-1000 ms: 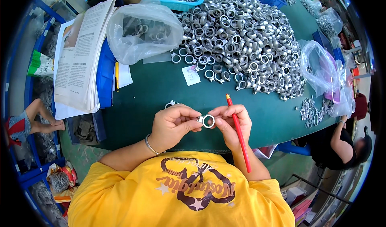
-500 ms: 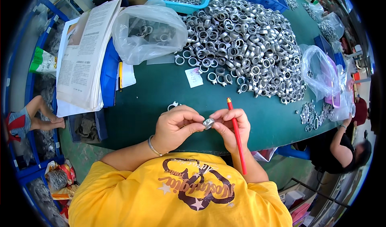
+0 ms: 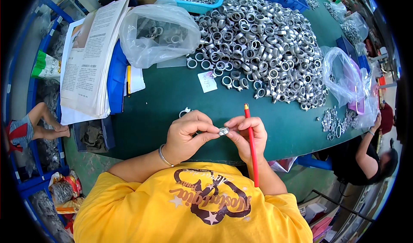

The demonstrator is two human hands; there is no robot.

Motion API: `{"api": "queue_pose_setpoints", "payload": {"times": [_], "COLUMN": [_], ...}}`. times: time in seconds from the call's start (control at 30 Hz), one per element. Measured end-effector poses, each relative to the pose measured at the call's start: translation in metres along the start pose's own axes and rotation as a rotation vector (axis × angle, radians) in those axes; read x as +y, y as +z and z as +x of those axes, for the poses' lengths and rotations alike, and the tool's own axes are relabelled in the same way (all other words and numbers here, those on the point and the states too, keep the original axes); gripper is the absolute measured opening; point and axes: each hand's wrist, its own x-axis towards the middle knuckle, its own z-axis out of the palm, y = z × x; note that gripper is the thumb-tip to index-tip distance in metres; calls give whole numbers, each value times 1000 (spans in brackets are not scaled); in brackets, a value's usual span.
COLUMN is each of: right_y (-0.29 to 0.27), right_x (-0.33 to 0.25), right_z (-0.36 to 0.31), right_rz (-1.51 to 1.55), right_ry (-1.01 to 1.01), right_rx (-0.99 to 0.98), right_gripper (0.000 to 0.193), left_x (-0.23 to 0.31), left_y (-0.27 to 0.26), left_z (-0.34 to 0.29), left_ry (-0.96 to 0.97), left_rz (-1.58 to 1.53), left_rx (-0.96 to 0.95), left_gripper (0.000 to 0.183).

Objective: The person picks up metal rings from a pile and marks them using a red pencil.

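Between my hands, in front of my chest, is a small silver metal ring [image 3: 223,131] with a flat lug facing up. My left hand [image 3: 192,132] pinches its left side between thumb and fingertips. On the other side, the thumb and index finger of my right hand [image 3: 246,136] grip it too. That hand also keeps a red pencil [image 3: 253,157] tucked between its fingers, yellowish end pointing away from me. Just beyond my left hand another metal ring [image 3: 184,112] lies on the green table [image 3: 159,101]. Farther off rises a big pile of metal rings [image 3: 266,49].
A clear plastic bag [image 3: 159,36] with rings stands left of the pile, beside stacked printed papers [image 3: 88,62]. Two blue trays [image 3: 192,7] [image 3: 279,0] hold small parts at the back. At right are another bag [image 3: 340,77], small loose parts [image 3: 337,122] and a co-worker [image 3: 365,157].
The metal ring has turned between my fingertips, so its lug now faces up instead of its round side. My hands and the pencil have barely shifted.
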Motion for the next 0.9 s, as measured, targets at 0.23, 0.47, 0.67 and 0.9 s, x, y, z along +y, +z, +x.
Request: {"api": "queue_pose_setpoints", "payload": {"times": [0.23,0.47,0.67,0.9], "right_y": [6,14,10,26], "right_x": [5,1,1,20], "right_z": [3,18,16,24], "right_rz": [-100,-277,-420,-835], "right_ry": [-140,-306,-140,-208], "right_rx": [76,-33,54,-179], "right_gripper": [29,27,19,17], "left_x": [-11,-5,-15,-25], "left_y": [6,-5,-60,-76], "left_z": [-4,14,86,96], "left_ry": [-313,-543,292,122], "left_rz": [-381,-557,691,656], "left_rx": [-52,-72,487,440], "left_gripper": [18,29,27,31]}}
